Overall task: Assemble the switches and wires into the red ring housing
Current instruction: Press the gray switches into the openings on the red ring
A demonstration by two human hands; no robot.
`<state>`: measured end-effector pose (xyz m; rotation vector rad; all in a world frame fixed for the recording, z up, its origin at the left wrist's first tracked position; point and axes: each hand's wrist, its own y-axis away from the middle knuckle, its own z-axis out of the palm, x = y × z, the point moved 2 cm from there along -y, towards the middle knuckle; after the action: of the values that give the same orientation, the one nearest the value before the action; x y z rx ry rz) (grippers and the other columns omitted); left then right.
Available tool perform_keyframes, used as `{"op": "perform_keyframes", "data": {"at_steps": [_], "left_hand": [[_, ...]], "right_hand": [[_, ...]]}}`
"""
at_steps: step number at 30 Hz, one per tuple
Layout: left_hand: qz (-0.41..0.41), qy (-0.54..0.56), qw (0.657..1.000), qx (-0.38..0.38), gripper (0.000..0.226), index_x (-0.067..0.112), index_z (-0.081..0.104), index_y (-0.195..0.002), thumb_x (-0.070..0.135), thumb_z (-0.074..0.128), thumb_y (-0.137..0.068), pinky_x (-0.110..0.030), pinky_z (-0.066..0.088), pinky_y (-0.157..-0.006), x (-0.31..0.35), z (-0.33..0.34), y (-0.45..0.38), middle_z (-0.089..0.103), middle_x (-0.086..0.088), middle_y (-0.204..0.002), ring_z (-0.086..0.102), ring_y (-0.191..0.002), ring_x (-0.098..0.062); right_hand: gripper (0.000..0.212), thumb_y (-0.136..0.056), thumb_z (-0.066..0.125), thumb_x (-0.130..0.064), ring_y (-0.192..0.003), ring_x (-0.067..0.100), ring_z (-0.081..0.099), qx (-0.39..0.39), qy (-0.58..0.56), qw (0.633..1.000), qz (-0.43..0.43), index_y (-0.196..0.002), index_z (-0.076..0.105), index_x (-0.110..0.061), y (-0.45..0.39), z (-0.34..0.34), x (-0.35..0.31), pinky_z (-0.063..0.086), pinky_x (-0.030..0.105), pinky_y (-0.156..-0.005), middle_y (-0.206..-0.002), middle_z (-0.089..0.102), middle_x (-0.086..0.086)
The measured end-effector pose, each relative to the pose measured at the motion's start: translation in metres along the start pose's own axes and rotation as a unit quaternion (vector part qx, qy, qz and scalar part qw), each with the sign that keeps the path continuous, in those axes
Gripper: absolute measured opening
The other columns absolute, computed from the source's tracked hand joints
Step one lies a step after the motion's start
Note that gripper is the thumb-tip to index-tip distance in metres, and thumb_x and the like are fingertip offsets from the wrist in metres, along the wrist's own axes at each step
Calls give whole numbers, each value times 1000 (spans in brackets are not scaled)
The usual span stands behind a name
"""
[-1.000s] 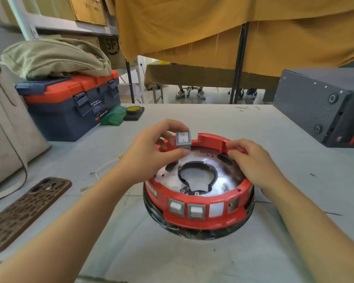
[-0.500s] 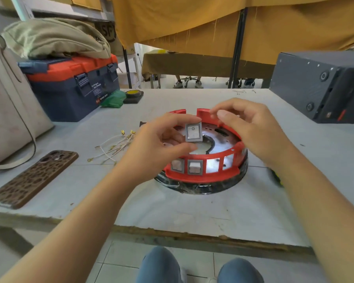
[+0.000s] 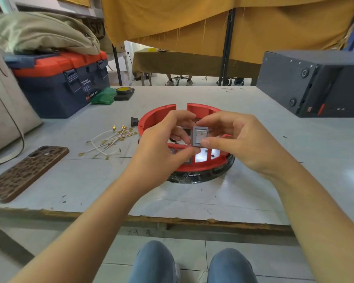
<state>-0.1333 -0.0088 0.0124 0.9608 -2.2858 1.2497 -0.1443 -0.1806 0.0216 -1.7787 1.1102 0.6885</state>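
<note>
The switch (image 3: 199, 135), face toward us, is pinched by our left hand (image 3: 164, 144) and right hand (image 3: 239, 139) above the red ring housing (image 3: 151, 119) (open slots at its near wall, below); it must go down and forward.

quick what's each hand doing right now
Left hand: pinching the grey switch above the red ring housing.
Right hand: also pinching the switch, thumb on its lower edge.

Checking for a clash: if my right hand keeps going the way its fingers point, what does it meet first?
Probably the left hand: the right hand points leftward across the switch both pinch. Depth is unclear.
</note>
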Motion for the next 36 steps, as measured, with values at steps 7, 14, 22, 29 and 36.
{"op": "perform_keyframes", "data": {"at_steps": [7,14,22,29,36], "left_hand": [[-3,-78,995,-56,37,33,57,-113,32,70,-79,-8,42,-89,-14,-7,3,56,15,-117,51,-108,1],[7,-89,992,-84,23,28,66,-107,30,67,-84,-27,45,-88,-24,-5,4,61,17,-104,53,-100,2],[-9,-49,990,-130,28,25,65,-105,35,61,-79,-42,46,-89,-25,-5,-4,60,11,-106,55,-102,-9],[2,-100,992,-81,41,28,57,-100,58,48,-73,-23,26,-99,-22,4,3,57,17,-99,38,-105,10],[30,-143,986,-73,51,26,56,-100,66,55,-67,-18,25,-98,-20,8,3,56,15,-96,36,-106,9]], "right_hand": [[26,-77,74,-12,-89,7,65,17,-11,1000,19,-97,66,-28,4,-10,5,55,28,-79,-93,69,-11],[25,-75,74,-4,-94,9,66,9,-32,999,18,-91,67,-22,20,-16,11,56,23,-78,-93,70,-7],[25,-73,77,-7,-91,11,65,-16,47,999,-6,-87,68,-25,28,-5,11,55,29,-79,-94,65,-10],[22,-74,77,-16,-91,9,56,2,172,984,-55,-92,69,-24,29,5,7,48,24,-76,-95,59,-11],[18,-77,75,-12,-88,12,56,5,214,974,-78,-93,69,-17,25,9,6,47,24,-76,-95,58,-4]]}}
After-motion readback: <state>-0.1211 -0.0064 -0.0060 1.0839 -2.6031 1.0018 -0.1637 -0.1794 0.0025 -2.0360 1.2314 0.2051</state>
